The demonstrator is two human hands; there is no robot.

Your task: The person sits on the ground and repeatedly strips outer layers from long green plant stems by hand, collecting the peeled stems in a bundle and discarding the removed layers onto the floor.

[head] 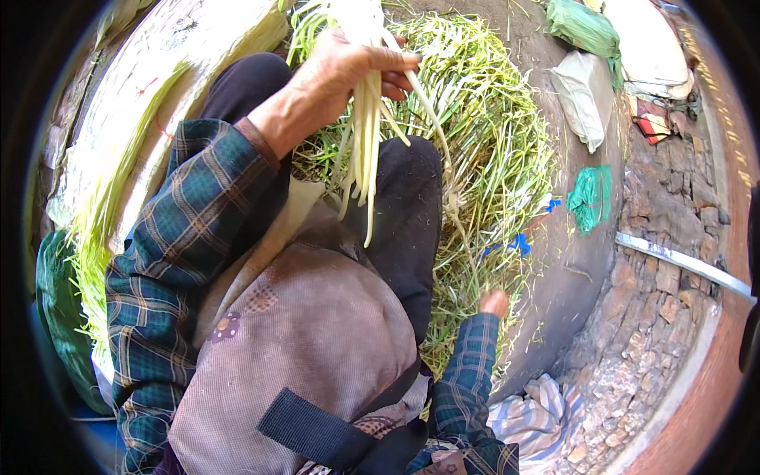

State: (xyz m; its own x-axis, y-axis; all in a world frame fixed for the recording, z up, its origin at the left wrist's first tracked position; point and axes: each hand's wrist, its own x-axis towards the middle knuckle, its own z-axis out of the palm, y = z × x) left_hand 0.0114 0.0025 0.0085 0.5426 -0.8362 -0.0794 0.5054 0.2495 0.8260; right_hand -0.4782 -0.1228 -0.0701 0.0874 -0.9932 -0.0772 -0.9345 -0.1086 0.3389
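My left hand [380, 68], at the top centre, grips a loose bundle of pale plant stalks [367, 136] whose ends hang above my knees. From this hand a long, thin, pale strand [436, 122] runs down to the right over the pile of green leaves and peelings [504, 136]. Low over that pile's edge is my right hand [494, 303]; its fingers are hidden, and I cannot tell whether the strand's lower end is in it. A patterned, stained apron [309, 314] covers my lap. Left of me, long pale-green stalks [98, 237] lie beside whitish wrapped bundles [214, 35].
Green bags [588, 199] [585, 29] and a white bag [585, 98] lie on the floor at right. Blue ties [519, 244] lie at the pile's edge. Beyond are rough stonework [647, 332], a pale metal bar [683, 261] and a striped cloth or sack [540, 415].
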